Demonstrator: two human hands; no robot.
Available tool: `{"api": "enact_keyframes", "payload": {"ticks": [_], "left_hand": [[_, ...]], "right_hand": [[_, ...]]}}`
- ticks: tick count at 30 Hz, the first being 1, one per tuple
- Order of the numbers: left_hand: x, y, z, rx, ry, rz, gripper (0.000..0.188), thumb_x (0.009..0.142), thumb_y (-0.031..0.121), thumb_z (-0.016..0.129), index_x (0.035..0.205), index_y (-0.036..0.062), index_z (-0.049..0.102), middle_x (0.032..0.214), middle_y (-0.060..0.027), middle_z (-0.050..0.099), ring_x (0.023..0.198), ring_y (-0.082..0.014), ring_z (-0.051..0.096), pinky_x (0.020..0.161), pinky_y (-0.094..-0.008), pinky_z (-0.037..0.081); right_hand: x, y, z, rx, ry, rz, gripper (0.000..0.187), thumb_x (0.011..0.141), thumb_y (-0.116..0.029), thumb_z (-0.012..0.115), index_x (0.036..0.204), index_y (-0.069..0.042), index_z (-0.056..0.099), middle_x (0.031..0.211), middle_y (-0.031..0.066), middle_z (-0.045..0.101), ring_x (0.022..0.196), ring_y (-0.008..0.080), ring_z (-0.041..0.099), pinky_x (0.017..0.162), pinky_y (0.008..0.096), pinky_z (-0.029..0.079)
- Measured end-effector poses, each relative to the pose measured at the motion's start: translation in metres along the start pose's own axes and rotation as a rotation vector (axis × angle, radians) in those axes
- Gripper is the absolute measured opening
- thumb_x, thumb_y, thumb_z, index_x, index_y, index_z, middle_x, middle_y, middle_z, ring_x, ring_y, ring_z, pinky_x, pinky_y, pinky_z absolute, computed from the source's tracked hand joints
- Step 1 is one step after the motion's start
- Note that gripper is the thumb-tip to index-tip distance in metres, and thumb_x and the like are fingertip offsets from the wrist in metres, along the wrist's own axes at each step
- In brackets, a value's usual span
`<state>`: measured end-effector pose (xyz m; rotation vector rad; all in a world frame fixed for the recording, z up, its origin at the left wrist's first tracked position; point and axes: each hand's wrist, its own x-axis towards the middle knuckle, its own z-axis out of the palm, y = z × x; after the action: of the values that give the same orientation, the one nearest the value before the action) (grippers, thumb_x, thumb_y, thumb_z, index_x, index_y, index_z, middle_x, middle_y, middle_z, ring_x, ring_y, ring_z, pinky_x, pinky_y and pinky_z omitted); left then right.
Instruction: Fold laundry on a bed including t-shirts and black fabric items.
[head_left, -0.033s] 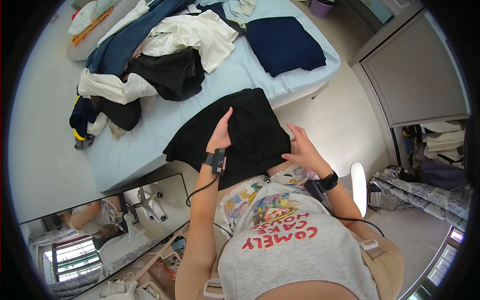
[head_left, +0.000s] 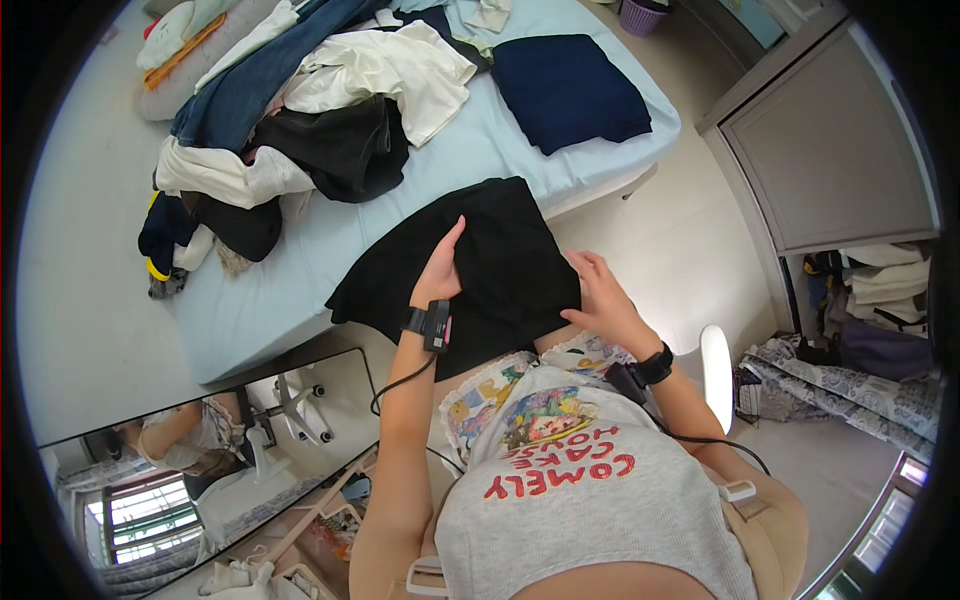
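Observation:
A black garment (head_left: 490,250), flared at its left end like a skirt, lies over the near edge of the bed and across my lap. My left hand (head_left: 441,268) rests on top of the cloth, one digit stretched out flat; its other fingers are partly hidden. At the garment's right edge is my right hand (head_left: 604,303), fingers apart and slightly curved, the fingertips at or very near the cloth.
Bed (head_left: 260,320) ahead holds a heap of clothes, with a white shirt (head_left: 380,75), jeans (head_left: 240,95) and black trousers (head_left: 340,150). A folded navy garment (head_left: 570,90) lies at the bed's far right. A grey cabinet (head_left: 830,140) and a mirror (head_left: 150,510) stand at the sides.
My right hand has shifted slightly left, closer to the black garment's edge. The left hand and the cloth look nearly the same.

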<state>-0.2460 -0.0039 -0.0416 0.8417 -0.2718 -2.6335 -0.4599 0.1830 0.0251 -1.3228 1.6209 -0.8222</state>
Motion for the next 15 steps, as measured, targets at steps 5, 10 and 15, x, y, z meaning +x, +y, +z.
{"api": "enact_keyframes", "payload": {"ticks": [5, 10, 15], "left_hand": [[-0.042, -0.031, 0.012, 0.334, 0.215, 0.055, 0.034, 0.090, 0.032, 0.058, 0.114, 0.0075, 0.058, 0.109, -0.0071, 0.063, 0.103, -0.0214, 0.060, 0.086, -0.0431, 0.049], [-0.060, -0.064, 0.003, 0.404, 0.239, 0.062, 0.048, 0.084, 0.022, 0.068, 0.123, 0.0112, 0.043, 0.113, -0.0034, 0.057, 0.101, -0.0182, 0.058, 0.081, -0.0385, 0.050], [-0.054, -0.088, 0.012, 0.424, 0.332, 0.205, 0.049, 0.084, -0.001, 0.059, 0.127, 0.0051, 0.037, 0.119, -0.0100, 0.052, 0.103, -0.0199, 0.057, 0.081, -0.0349, 0.052]], "right_hand": [[0.002, -0.001, 0.018, -0.596, 0.081, -0.475, 0.055, 0.063, -0.002, 0.068, 0.115, -0.014, 0.056, 0.126, 0.0145, 0.044, 0.116, 0.0326, 0.045, 0.095, 0.0412, 0.039], [0.009, 0.003, 0.010, -0.713, 0.125, -0.379, 0.052, 0.063, -0.007, 0.070, 0.113, -0.015, 0.058, 0.128, 0.0139, 0.044, 0.115, 0.0310, 0.045, 0.092, 0.0386, 0.040], [0.016, 0.003, 0.000, -0.699, 0.075, -0.362, 0.041, 0.063, -0.009, 0.069, 0.104, -0.011, 0.064, 0.123, 0.0107, 0.048, 0.111, 0.0285, 0.048, 0.090, 0.0387, 0.041]]}}
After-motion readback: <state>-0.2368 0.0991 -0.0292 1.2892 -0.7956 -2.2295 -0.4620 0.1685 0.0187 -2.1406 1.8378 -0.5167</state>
